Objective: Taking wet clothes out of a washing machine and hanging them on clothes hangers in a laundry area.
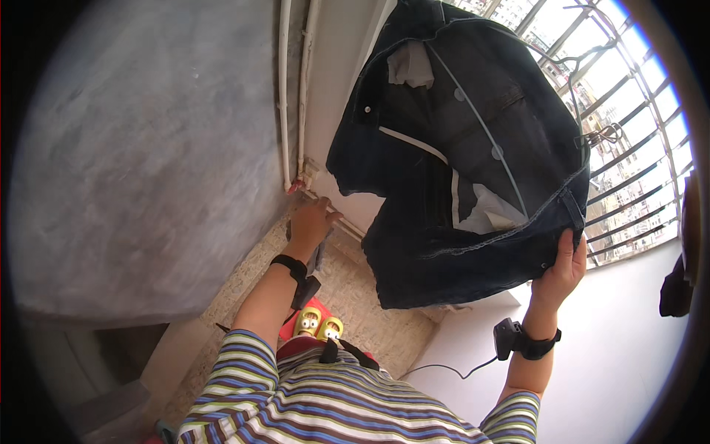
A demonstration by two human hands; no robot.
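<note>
Dark denim jeans (477,261) hang before me with the waist spread wide, showing the inside and white pocket linings (411,64). A thin pale-blue rod (481,123) with round discs crosses the waist opening. My right hand (561,272) pinches the waistband at its lower right, thumb on top. Lower and to the left, my left hand (312,221) is beside a wall pipe, apart from the jeans. Greyish cloth (319,255) shows just under that hand; whether the fingers hold it is hidden.
Barred window (632,155) at right, with a wire hanger (577,69) and metal clips (607,133) in front. White pipes (284,94) run down to a red-handled valve (297,186). A large grey surface (150,166) fills the left. My yellow clogs (308,321) stand below; dark fabric (676,286) hangs far right.
</note>
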